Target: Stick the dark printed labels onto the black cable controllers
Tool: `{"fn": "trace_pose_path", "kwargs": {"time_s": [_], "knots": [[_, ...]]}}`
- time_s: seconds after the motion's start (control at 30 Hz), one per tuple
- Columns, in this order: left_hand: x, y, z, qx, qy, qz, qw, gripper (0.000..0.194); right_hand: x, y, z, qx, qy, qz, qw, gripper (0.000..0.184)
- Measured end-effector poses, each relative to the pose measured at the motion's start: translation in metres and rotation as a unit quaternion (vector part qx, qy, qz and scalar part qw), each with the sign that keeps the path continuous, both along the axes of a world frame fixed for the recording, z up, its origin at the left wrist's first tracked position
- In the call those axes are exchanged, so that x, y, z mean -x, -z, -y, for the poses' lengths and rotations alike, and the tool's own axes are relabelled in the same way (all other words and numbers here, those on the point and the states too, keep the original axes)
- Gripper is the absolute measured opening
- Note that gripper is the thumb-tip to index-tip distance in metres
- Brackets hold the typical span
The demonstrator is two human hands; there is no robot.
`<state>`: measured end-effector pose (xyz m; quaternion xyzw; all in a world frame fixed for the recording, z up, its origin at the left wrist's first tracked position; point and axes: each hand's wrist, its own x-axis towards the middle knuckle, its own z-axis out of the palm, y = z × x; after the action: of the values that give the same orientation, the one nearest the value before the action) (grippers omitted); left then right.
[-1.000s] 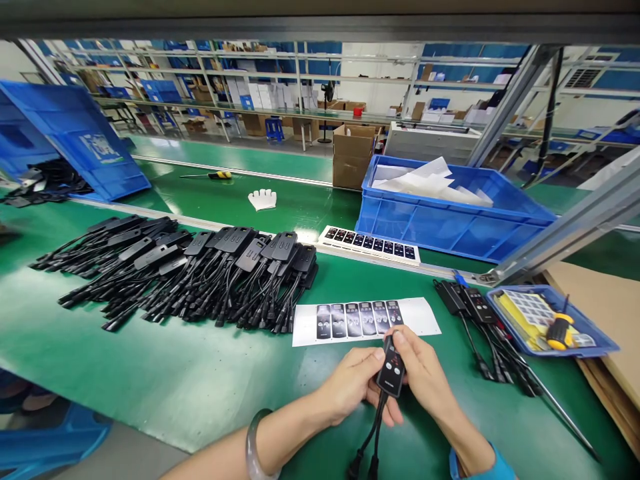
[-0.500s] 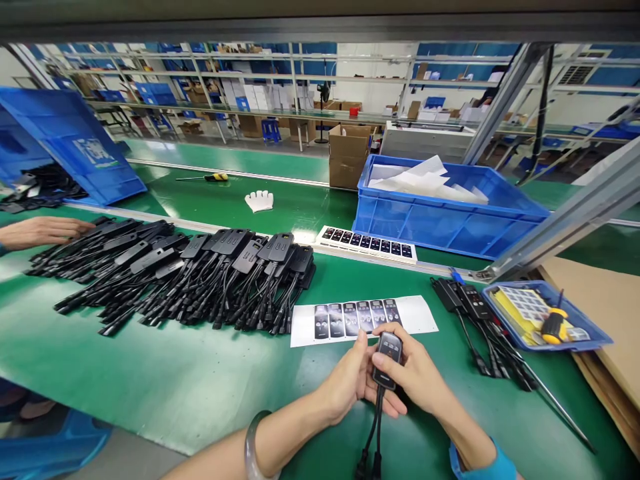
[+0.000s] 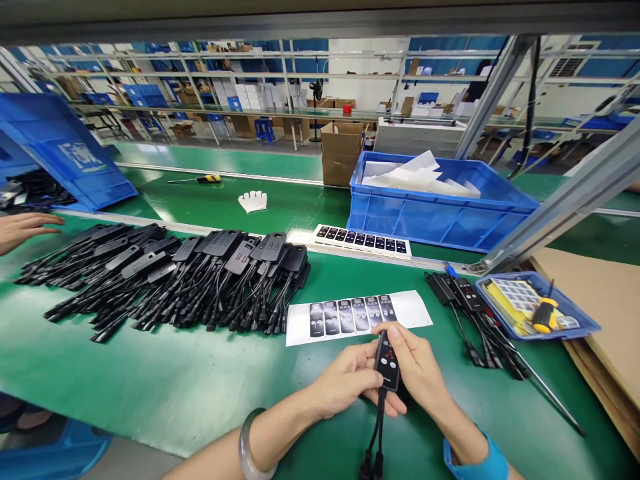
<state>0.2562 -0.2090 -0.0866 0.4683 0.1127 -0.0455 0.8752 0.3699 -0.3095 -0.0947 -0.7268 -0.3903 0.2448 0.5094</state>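
A black cable controller (image 3: 387, 367) with a glossy button label on its face is held between both hands, its two cables hanging down toward me. My left hand (image 3: 350, 380) is closed around it from the left, thumb on the lower face and fingers behind. My right hand (image 3: 411, 357) grips its upper right side, thumb and fingertips at the top edge. Just beyond the hands lies a white sheet of black labels (image 3: 359, 315). To the left, many similar black controllers (image 3: 233, 253) are piled with their cables pointing toward me.
At right are a few controllers (image 3: 467, 293), a metal rod (image 3: 550, 397) and a blue tray (image 3: 575, 331) with a screwdriver. Farther back stand a blue bin (image 3: 440, 223), a label strip (image 3: 360, 241) and a white glove (image 3: 253, 201). A co-worker's hand (image 3: 25, 230) is at far left.
My left thumb has come onto the controller's lower face, while my right thumb has moved up to its top edge. The co-worker's hand has drawn left, away from the pile.
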Motion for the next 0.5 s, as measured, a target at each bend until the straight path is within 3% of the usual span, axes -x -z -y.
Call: {"fn": "trace_pose_path", "kwargs": {"time_s": [0.5], "knots": [[0.0002,0.0085,0.0000,-0.003,0.008,0.004,1.000,0.040,0.0007,-0.0027,-0.0008,-0.001,-0.008,0.008,1.000,0.043]]}}
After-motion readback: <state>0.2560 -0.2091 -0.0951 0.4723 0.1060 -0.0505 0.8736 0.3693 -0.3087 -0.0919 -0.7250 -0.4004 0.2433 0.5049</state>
